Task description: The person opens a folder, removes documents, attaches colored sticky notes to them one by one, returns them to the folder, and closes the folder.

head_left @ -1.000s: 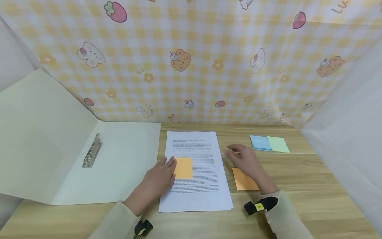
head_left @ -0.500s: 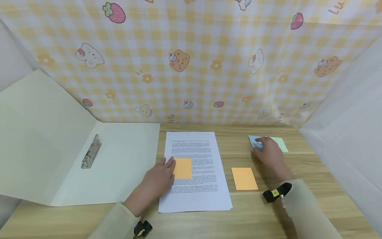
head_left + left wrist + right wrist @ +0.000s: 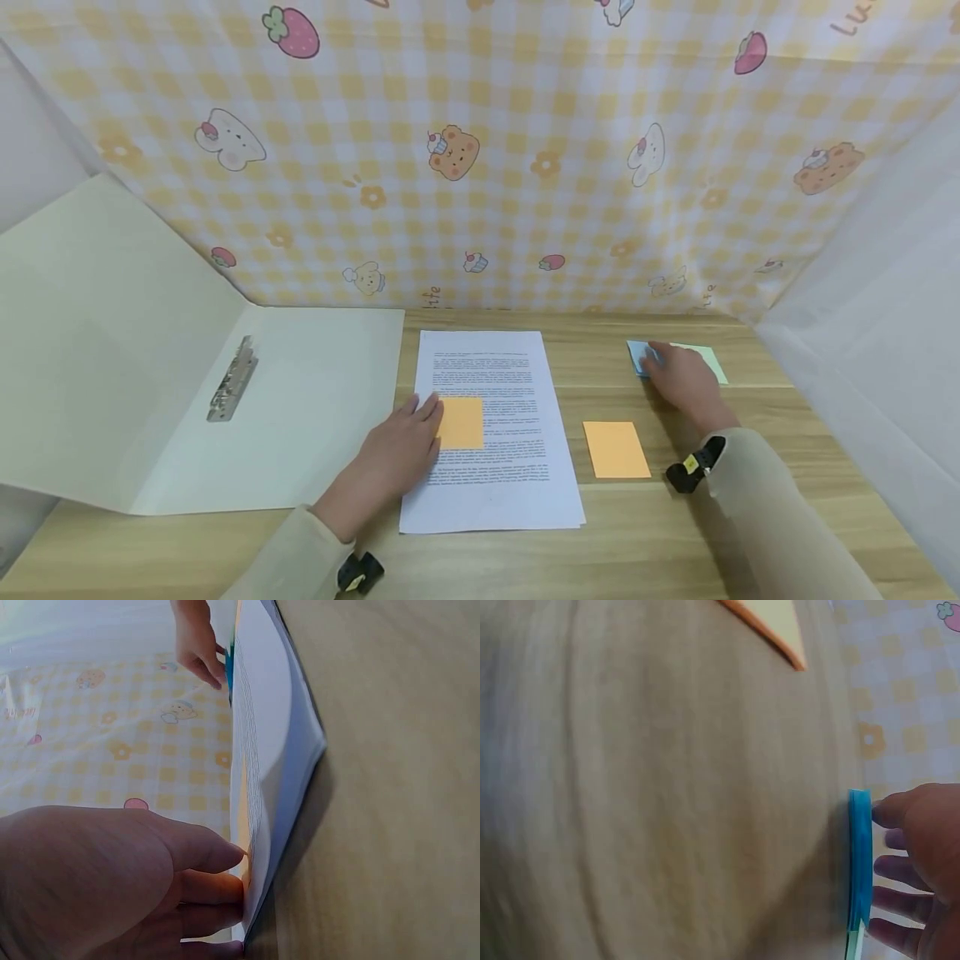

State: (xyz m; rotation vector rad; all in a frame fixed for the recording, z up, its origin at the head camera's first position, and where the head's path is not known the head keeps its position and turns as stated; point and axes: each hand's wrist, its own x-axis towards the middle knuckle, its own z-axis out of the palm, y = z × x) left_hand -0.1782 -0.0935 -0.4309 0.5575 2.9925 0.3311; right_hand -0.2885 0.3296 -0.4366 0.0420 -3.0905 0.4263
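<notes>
My left hand [image 3: 397, 450] rests flat on the left side of a stack of printed paper [image 3: 491, 504], its fingertips touching the left edge of an orange sticky note [image 3: 463, 423] lying on the text. To the right, my right hand [image 3: 686, 379] is over a blue sticky note pad [image 3: 637, 356], covering much of it. In the right wrist view its fingers are spread, with fingertips at the face of the blue pad [image 3: 860, 855]; no sheet shows pinched between them. A light green sticky note pad [image 3: 708, 358] adjoins the blue one, partly hidden by the hand.
An orange sticky note pad [image 3: 617, 450] lies between the paper and my right forearm. On the left a white folder [image 3: 330, 400] stands opened, with a metal lever clip [image 3: 233, 382] inside. A yellow checked cloth [image 3: 495, 208] hangs behind the wooden table [image 3: 495, 567].
My right hand has moved from beside the paper, over the orange pad, rightward and back to the blue pad. A lifted blue sheet seen half a second ago now appears flat. My left hand stays put.
</notes>
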